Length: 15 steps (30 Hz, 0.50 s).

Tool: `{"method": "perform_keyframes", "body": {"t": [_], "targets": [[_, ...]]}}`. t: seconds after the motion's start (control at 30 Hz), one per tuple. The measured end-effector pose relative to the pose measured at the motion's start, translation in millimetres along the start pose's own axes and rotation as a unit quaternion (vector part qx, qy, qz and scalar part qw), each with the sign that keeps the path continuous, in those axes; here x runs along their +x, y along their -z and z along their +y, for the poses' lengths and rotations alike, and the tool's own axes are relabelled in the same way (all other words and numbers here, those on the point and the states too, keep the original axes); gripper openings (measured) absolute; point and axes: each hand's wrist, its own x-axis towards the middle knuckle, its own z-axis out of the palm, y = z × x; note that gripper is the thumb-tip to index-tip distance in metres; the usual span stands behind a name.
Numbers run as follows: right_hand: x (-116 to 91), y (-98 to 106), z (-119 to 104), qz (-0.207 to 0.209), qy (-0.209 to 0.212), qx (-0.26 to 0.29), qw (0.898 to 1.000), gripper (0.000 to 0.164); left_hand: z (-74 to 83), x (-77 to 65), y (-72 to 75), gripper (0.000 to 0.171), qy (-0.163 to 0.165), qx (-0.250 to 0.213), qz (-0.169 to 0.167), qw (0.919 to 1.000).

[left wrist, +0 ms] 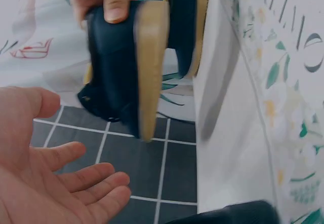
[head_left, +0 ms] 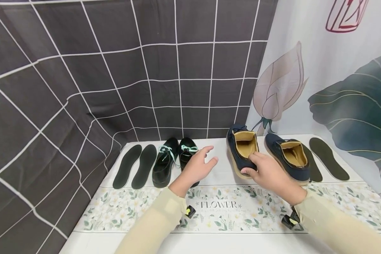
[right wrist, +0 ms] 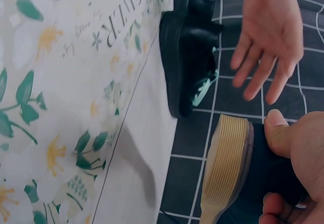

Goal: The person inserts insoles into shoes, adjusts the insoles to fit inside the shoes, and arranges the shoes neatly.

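My right hand (head_left: 270,173) grips the heel of a navy lace-up shoe (head_left: 246,141) with a tan sole and yellowish lining. In the left wrist view this navy shoe (left wrist: 116,67) is held off the surface, its toe pointing down. The thumb lies outside the heel and the fingers reach into the opening. Its mate, another navy shoe (head_left: 293,155), stands just to the right. My left hand (head_left: 197,167) hovers with nothing in it, fingers spread, partly covering one of two black shoes (head_left: 162,173) with mint-green laces. The right wrist view shows the left palm (right wrist: 276,26) facing the held shoe.
Two dark insoles (head_left: 144,165) lie left of the black shoes. Two more, including the outer insole (head_left: 328,158), lie at the right, one partly hidden behind the navy shoe. A floral mat (head_left: 127,208) runs along the front. Behind hangs a dark grid-patterned cloth (head_left: 193,91).
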Motion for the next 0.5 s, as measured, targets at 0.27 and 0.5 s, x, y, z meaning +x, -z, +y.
{"method": "perform_keyframes", "body": {"t": [0.27,0.5], "targets": [[-4.9,2.7,-17.1,0.009,0.018,-0.002,1.0,0.036,-0.5,4.8,-24.9,0.063,0.073,-0.14,-0.062,0.9855],[-9.9,-7.7,-29.1,0.017,0.048,0.018,0.999,0.035,-6.1,5.5,-36.4,0.07,0.103,-0.236,-0.06,0.9645]]}}
